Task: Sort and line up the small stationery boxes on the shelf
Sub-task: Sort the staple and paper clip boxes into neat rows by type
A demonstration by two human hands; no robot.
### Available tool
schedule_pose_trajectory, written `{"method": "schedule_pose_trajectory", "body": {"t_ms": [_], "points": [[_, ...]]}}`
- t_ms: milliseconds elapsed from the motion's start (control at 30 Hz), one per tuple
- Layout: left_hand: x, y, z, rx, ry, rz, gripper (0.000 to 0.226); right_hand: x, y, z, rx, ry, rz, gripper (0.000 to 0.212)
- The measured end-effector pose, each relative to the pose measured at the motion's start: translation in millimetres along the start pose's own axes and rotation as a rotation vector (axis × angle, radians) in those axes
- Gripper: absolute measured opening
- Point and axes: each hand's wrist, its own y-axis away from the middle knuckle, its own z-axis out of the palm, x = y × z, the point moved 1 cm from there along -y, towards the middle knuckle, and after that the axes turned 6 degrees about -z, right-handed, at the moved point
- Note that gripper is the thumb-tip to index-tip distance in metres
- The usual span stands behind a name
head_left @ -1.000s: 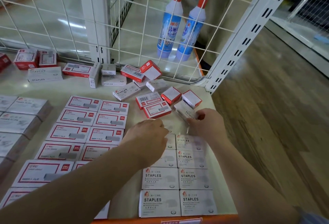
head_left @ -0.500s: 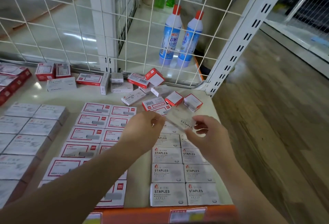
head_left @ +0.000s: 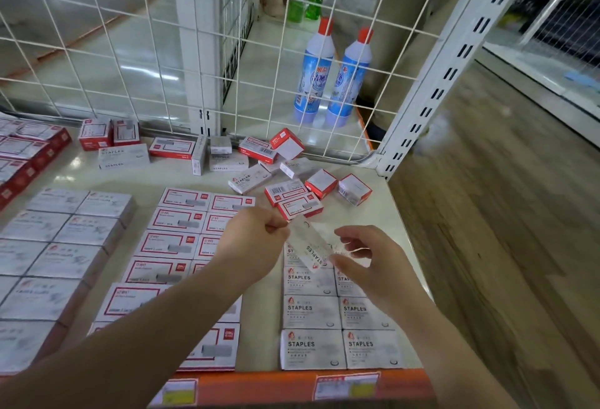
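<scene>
Pinching staples box (head_left: 311,247) between both: left hand (head_left: 256,243) grips upper end, right hand (head_left: 367,262) thumb-and-fingers lower end.

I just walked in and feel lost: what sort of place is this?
Most likely a shop, seen at a display shelf. Many identical staple boxes lie in rows, price labels sit on the shelf's orange front edge, and cleaner bottles stand behind a wire grid.
</scene>
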Motion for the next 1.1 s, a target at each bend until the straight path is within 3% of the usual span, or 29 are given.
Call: {"method": "schedule_pose_trajectory", "body": {"t_ms": [133,333,500,633,833,933,1100], "points": [[0,4,4,-0.026,-0.065,0.052,0.02,-11,-14,-8,-0.017,-0.035,-0.089,0.028],[4,9,8,-0.048,-0.07,0.08,0.021,-20,-26,-3,-0.182,-0.001,-0.111,0.027],[1,11,10,-0.061,-0.014,0.055,0.026,-18,-24,-1,-0.156,-0.025,-0.052,0.027],[-2,12,12,-0.093,-0.022,0.007,0.037,-15,-23,-6,-0.038,-0.006,-0.022,0.031],[-6,20,21,-0.254,0.0,-0.067,0.024,-14,-23,-5,0.136,-0.164,0.061,0.034],[-6,20,24,-0.299,0.1,-0.107,0.026,-15,-21,-1,0.15,-0.252,0.108,0.039],[-1,20,16,-0.222,0.269,-0.121,0.026,-16,-17,-1,0.086,-0.317,0.077,0.051]]}}
